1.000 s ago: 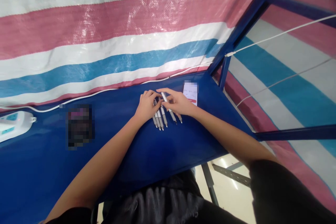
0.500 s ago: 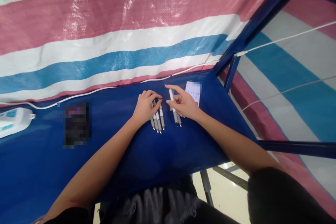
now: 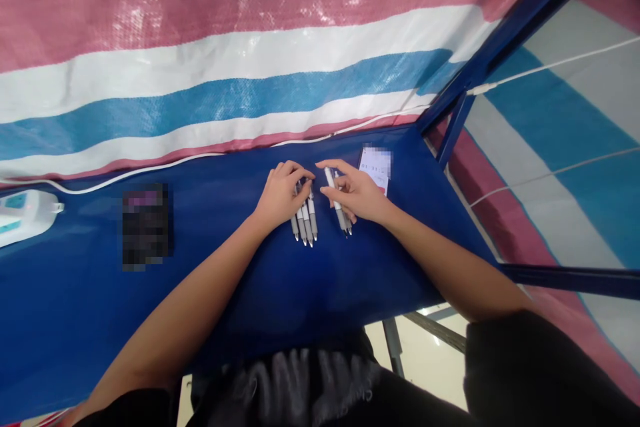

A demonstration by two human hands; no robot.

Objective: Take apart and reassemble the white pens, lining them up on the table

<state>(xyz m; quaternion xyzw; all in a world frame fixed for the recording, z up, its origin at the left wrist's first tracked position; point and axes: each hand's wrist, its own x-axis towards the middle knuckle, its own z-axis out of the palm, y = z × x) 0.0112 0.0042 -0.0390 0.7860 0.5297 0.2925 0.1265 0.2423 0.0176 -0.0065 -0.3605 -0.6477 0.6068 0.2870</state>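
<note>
Pens (image 3: 313,219) sit in two groups at the table (image 3: 280,313), parting apparently done, neither group yet free of my hands. Left hand (image 3: 280,193) curls over the top ends of about four, firmness of hold not tellable; right hand (image 3: 363,195) grips two beside the gap. Tips point toward me, long axes running away, leaning slightly left at the far end.
</note>
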